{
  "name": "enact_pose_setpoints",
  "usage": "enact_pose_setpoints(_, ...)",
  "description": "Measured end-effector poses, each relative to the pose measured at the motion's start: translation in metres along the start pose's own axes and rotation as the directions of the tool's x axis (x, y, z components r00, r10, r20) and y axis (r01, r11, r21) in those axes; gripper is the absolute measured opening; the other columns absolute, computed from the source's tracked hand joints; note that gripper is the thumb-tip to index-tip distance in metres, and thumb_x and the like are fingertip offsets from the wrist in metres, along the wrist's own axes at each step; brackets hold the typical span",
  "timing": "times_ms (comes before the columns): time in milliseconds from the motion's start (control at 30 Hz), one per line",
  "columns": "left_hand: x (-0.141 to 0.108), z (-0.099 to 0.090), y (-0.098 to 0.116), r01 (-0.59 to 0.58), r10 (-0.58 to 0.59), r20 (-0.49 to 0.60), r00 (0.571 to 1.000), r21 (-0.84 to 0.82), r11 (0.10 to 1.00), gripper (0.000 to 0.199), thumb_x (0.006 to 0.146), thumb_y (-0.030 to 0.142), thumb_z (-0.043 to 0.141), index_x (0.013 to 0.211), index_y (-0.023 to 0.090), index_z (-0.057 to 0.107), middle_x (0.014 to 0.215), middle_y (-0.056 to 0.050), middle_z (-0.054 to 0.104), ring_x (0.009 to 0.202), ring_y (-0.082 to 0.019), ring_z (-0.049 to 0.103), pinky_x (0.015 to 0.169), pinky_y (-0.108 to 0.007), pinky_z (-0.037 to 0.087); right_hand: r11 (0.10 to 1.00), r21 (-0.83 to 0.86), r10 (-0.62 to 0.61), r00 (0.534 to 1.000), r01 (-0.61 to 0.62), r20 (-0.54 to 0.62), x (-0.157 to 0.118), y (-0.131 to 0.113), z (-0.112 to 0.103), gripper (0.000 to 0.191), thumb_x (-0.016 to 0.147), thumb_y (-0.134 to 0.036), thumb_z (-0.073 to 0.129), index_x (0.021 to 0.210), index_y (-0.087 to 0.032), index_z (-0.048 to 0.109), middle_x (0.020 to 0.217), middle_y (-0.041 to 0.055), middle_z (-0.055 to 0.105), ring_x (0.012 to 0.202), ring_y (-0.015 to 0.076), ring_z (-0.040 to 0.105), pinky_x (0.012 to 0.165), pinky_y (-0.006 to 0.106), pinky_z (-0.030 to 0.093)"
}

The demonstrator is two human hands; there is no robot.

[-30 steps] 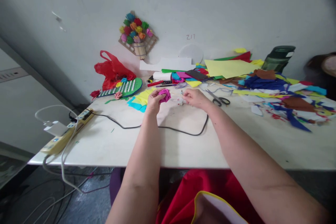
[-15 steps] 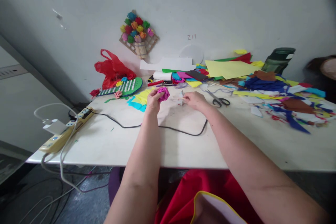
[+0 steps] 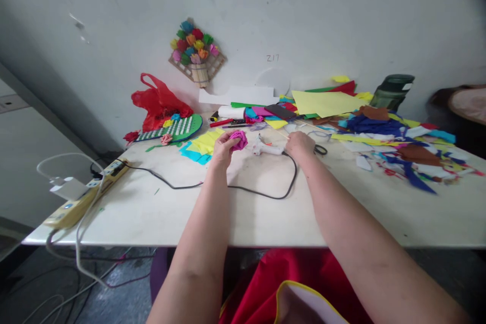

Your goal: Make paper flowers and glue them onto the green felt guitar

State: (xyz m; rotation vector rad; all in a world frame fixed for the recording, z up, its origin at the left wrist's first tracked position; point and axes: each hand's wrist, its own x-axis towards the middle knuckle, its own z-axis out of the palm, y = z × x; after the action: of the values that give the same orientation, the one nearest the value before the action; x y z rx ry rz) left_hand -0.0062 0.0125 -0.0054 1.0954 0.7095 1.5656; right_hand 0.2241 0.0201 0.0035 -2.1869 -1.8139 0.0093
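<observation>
My left hand (image 3: 224,150) is closed, its fingertips pinching a magenta crepe-paper flower (image 3: 239,140) above the table. My right hand (image 3: 299,144) is closed too, with a thin pale stick (image 3: 281,133) poking out of it to the upper left. Between the hands lies a white hot glue gun (image 3: 270,149), its black cord (image 3: 261,193) looping across the table. Behind my right hand, the black handle of the scissors (image 3: 321,150) shows; their blades are hidden. Yellow paper sheets (image 3: 205,142) and blue paper sheets (image 3: 194,154) lie beside my left hand.
On the left are a power strip (image 3: 87,197), a red plastic bag (image 3: 161,101) and a green board with paper flowers (image 3: 195,124). Coloured paper (image 3: 326,103) and heaped scraps (image 3: 410,154) cover the back and right. A dark green bottle (image 3: 392,92) stands behind them.
My right hand has moved right, from over the glue gun to in front of the scissors, uncovering the gun's body. My left hand still holds the flower. The view has shifted slightly.
</observation>
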Motion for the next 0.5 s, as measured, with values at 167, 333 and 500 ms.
enact_pose_setpoints(167,-0.001,0.002,0.001,0.003,-0.003,-0.016,1.0,0.011,1.0,0.032,0.048,0.019,0.077,0.079,0.016,0.069,0.073,-0.003,0.067,0.064,-0.014,0.059,0.06,-0.028,0.044,0.999,-0.048,0.027,0.999,-0.026,0.037,0.001,0.003,0.006,0.035,0.075,-0.017,0.052,0.106,-0.013,0.067,0.107,0.0171,0.065,0.102,0.028,0.06,0.076,0.033,0.047)
enact_pose_setpoints(333,-0.001,0.002,0.001,0.008,-0.008,-0.029,1.0,0.019,1.0,0.033,0.048,0.019,0.077,0.079,0.016,0.068,0.073,-0.002,0.066,0.063,-0.014,0.058,0.059,-0.027,0.044,0.991,-0.057,-0.128,0.989,0.125,-0.072,-0.003,-0.005,0.003,0.038,0.085,-0.027,0.042,0.113,-0.014,0.064,0.117,0.0174,0.06,0.107,0.0292,0.056,0.087,0.039,0.041)
enact_pose_setpoints(500,-0.002,0.001,0.001,0.008,-0.007,-0.036,0.999,0.026,1.0,0.034,0.049,0.02,0.076,0.082,0.016,0.068,0.075,-0.003,0.067,0.064,-0.014,0.059,0.061,-0.028,0.044,0.96,-0.044,-0.276,0.961,0.276,0.003,-0.01,-0.022,0.004,0.045,0.082,-0.035,0.046,0.119,-0.013,0.058,0.114,0.017,0.062,0.106,0.0301,0.057,0.087,0.039,0.04)
